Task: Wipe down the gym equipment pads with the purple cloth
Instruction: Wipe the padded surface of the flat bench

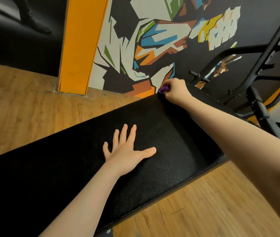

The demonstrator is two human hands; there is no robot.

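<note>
Apparently one purple cloth [163, 89] — two hands.

Purple cloth [163, 89] mostly hidden inside right hand [175, 90].

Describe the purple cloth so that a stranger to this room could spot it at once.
Start at the long black bench pad lying across the wooden floor. Follow it to its far edge, below the colourful wall mural, where the right hand is. The purple cloth is bunched in that grip, the only purple thing here.
</note>
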